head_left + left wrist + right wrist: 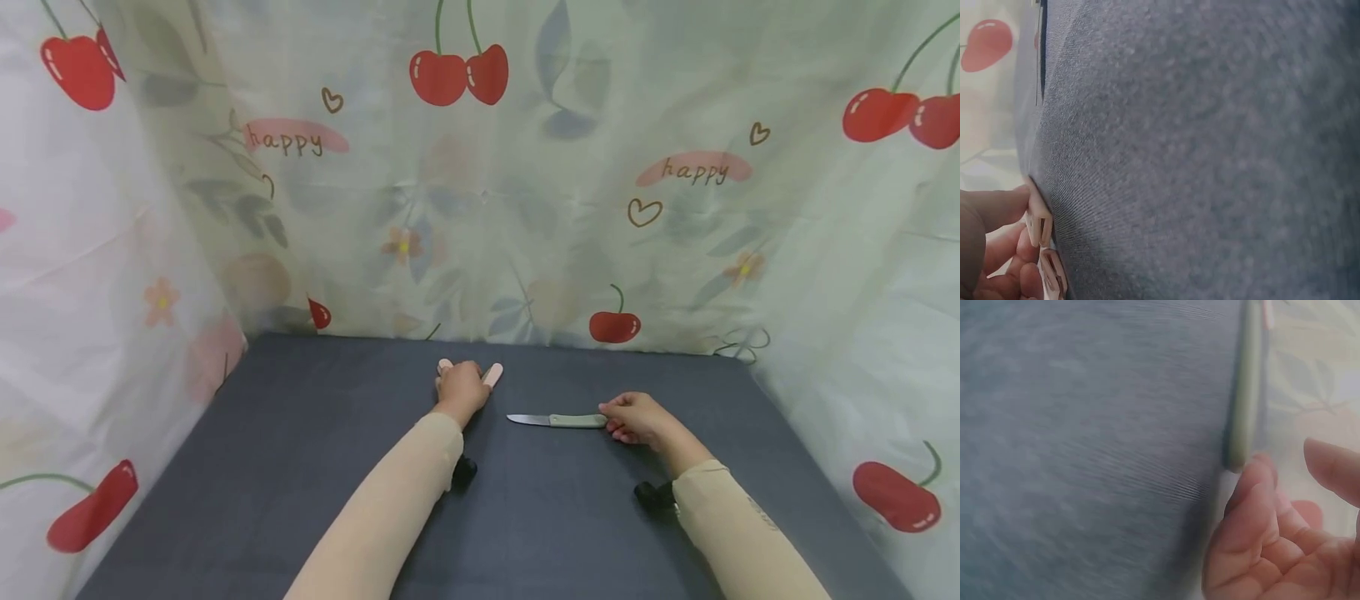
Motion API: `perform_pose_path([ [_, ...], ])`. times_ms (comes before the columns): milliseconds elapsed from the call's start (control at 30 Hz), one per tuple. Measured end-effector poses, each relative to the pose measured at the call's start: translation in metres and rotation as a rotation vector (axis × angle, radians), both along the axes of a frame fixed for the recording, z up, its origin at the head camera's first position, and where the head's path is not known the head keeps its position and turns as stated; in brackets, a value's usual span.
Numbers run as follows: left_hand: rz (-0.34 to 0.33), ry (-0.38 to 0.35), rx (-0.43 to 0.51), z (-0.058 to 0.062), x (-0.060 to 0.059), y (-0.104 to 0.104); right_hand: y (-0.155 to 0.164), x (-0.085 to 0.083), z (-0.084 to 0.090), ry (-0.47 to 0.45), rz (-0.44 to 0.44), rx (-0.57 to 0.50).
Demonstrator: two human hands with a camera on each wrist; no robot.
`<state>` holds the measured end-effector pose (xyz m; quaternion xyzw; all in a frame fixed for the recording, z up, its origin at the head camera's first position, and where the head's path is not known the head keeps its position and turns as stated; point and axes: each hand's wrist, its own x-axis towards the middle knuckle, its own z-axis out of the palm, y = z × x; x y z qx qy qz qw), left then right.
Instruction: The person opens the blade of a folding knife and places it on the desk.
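My left hand (pixel 461 387) lies on a pale pink object (pixel 492 375) near the back of the dark grey table (pixel 300 467). Its fingers curl over the object, and pink ends stick out on both sides. In the left wrist view, pink pieces (pixel 1039 224) sit against my fingertips at the cloth; what they are is unclear. A knife (pixel 558 420) with a pale green handle lies flat, its blade pointing left. My right hand (pixel 637 417) touches the end of that green handle (pixel 1244 394) with its fingertips (pixel 1254 487). The thumb stays off the handle.
A cherry-print curtain (pixel 525 208) closes in the table at the back and on both sides. Black wrist cameras (pixel 656 496) sit under each forearm. Grey cloth stretches between my arms and the near edge.
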<state>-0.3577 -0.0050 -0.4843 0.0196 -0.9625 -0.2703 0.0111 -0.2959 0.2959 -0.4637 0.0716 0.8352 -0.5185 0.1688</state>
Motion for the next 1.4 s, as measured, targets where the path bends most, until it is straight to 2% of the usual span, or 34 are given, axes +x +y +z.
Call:
perform_pose_path([
  [167, 0.003, -0.011, -0.016, 0.003, 0.002, -0.001, 0.002, 0.003, 0.014, 0.006, 0.046, 0.023],
  [400, -0.021, 0.026, -0.013, 0.004, 0.011, -0.003, -0.011, 0.006, 0.031, 0.039, 0.112, 0.074],
  [733, -0.082, 0.092, 0.124, 0.003, 0.031, -0.016, -0.046, 0.013, 0.048, 0.118, 0.152, 0.073],
  [1000, -0.104, 0.149, 0.226, 0.006, 0.052, -0.022, -0.073, 0.018, 0.048, 0.17, 0.15, 0.051],
  [1233, -0.127, 0.133, 0.366, 0.009, 0.076, -0.019, -0.087, 0.021, 0.038, 0.246, 0.14, 0.011],
  [1400, -0.135, 0.129, 0.468, 0.01, 0.088, -0.016, -0.095, 0.024, 0.029, 0.333, 0.109, -0.009],
])
